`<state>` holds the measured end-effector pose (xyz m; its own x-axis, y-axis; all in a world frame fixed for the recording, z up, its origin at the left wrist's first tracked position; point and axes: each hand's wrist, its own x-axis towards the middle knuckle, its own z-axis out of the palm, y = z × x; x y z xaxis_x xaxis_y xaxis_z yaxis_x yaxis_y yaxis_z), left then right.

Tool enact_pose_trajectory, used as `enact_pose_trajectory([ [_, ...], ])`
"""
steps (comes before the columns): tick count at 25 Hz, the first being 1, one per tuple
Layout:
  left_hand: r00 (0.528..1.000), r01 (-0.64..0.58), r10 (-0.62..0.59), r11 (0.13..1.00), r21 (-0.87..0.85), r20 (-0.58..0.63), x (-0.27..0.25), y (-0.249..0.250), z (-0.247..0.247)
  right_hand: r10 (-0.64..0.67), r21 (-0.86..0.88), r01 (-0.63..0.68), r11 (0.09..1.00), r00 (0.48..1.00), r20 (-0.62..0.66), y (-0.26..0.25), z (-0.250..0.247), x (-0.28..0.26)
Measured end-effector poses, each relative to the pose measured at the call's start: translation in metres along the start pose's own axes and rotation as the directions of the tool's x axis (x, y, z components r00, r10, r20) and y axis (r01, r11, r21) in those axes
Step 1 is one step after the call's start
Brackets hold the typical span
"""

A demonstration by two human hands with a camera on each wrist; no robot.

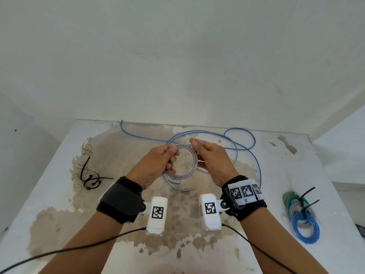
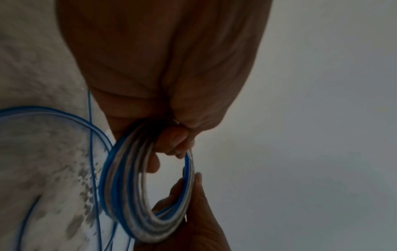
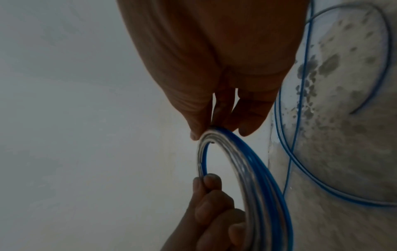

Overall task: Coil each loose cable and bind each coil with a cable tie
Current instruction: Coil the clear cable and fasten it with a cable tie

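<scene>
Blue-clear cable coil gripped by both hands.

Your two hands are raised over the middle of the table, the left hand on the left side of the coil and the right hand on its right side, so the coil stands between them above the tabletop. Behind and to the right of your hands, the loose cable sprawls in wide loops toward the wall at the table's far edge. To your left, the spare cable ties lie in a small heap. By the right edge, the finished coils lie stacked on one another, each bound with a tie.
</scene>
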<state>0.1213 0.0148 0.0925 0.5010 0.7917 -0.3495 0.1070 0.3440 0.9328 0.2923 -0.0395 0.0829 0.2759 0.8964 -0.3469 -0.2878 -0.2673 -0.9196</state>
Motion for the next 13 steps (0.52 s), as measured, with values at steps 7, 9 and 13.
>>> enact_pose_trajectory([
  [7, 0.961, -0.03, -0.156, 0.762, -0.647, -0.227, 0.018, -0.002, -0.01, 0.047, 0.464, -0.092, 0.881, 0.993, 0.109, -0.002, 0.006, -0.017],
  [9, 0.936, -0.085, -0.195, 0.684, -0.725, -0.294, 0.029, -0.002, -0.017, 0.024, 0.464, -0.12, 0.878, 0.978, 0.208, 0.003, 0.012, -0.027],
  [13, 0.906, -0.149, -0.216, 0.645, -0.75, -0.365, 0.042, 0.003, -0.027, -0.028, 0.409, -0.082, 0.909, 0.967, 0.254, 0.012, 0.021, -0.039],
])
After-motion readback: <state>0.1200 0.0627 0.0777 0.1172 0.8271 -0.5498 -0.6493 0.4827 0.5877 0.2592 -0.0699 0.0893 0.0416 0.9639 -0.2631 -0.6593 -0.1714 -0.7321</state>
